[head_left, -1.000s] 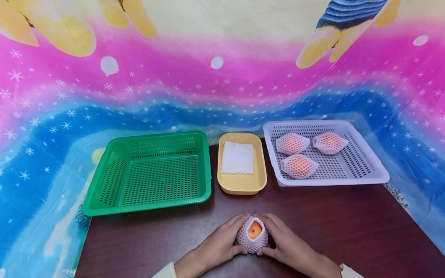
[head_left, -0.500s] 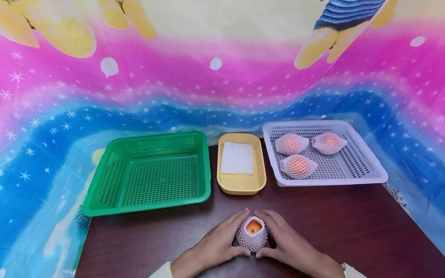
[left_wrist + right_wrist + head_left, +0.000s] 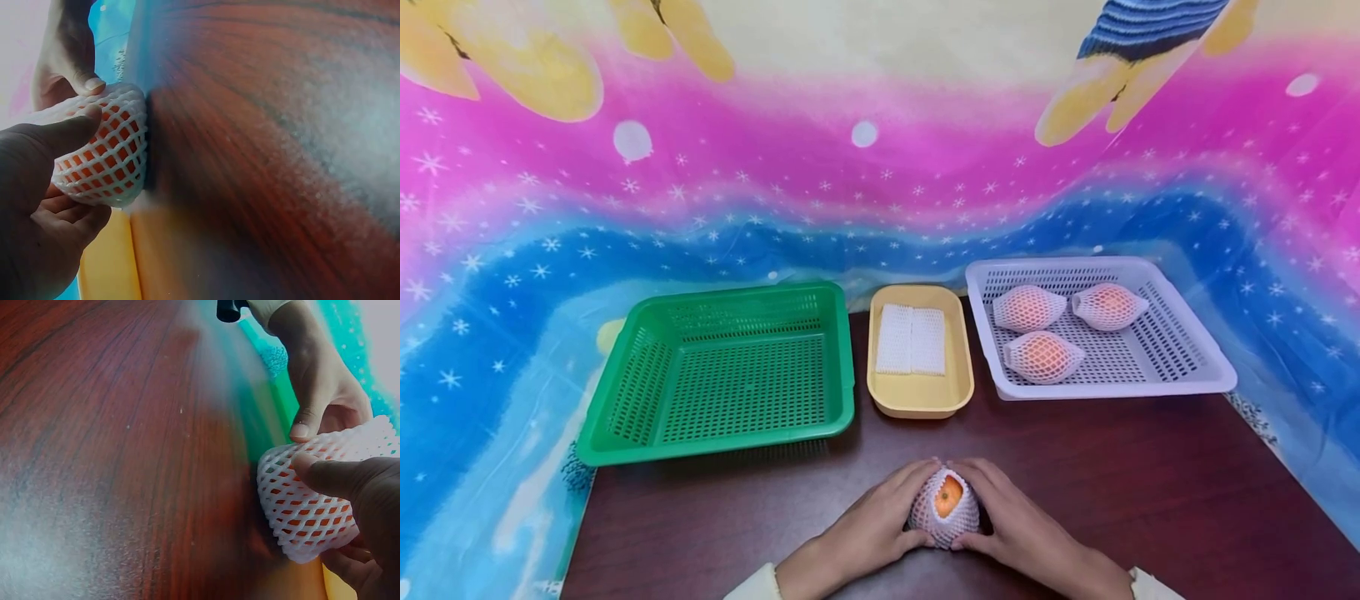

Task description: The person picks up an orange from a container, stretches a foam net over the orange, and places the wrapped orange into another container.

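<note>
An orange fruit (image 3: 948, 497) sits in a white foam net sleeve (image 3: 942, 528) on the dark wooden table, near the front. The sleeve's top gapes, and the fruit's stem end shows through it. My left hand (image 3: 874, 523) grips the netted fruit from the left, and my right hand (image 3: 1026, 527) grips it from the right. Both thumbs press the near side while the fingers curve round the far side. In the left wrist view the orange skin shows through the mesh (image 3: 106, 156) under the thumb. The right wrist view shows the right thumb (image 3: 322, 475) lying on the net.
Behind the hands stands a yellow tray (image 3: 921, 400) with flat white foam nets (image 3: 912, 340) in it. A green basket (image 3: 842, 375) is at the left. To the right, a white basket (image 3: 1187, 387) holds three netted fruits (image 3: 1043, 357). A printed cloth hangs behind.
The fingers lifted slightly off the sleeve's top half a second ago and now close round it again. The sleeve's opening has shifted and narrowed a little; the baskets have stayed put.
</note>
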`<state>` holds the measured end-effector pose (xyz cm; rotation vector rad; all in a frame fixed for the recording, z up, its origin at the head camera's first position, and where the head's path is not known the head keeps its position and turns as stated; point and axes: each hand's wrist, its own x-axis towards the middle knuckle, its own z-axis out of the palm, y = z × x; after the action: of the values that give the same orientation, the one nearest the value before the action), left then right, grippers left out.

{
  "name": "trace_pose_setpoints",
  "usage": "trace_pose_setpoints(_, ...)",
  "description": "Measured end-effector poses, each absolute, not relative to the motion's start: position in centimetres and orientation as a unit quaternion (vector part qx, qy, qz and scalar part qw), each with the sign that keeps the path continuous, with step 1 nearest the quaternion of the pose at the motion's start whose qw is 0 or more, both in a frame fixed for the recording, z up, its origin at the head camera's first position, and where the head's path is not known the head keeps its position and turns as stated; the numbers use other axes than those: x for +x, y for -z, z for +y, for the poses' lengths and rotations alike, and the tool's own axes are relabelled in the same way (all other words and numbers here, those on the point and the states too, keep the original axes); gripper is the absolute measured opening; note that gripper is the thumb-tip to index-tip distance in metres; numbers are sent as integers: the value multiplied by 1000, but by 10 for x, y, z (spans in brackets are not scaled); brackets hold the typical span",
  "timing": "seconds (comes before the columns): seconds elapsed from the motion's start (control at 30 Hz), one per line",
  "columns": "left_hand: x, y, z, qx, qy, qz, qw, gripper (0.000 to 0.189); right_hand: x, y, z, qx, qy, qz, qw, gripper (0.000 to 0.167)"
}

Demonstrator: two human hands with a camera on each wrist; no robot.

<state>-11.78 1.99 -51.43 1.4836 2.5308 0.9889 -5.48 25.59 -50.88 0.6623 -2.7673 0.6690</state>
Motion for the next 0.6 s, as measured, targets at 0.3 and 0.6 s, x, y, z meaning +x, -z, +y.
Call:
trace_pose_setpoints(0.3, -117, 519, 22, 455, -320, 829, 55, 91, -56, 515, 258, 221, -228, -944, 92, 98)
trace_pose_setpoints(0.6, -120, 522, 22, 439, -309, 840, 75, 91, -56, 518, 258, 208, -232, -946, 89, 101)
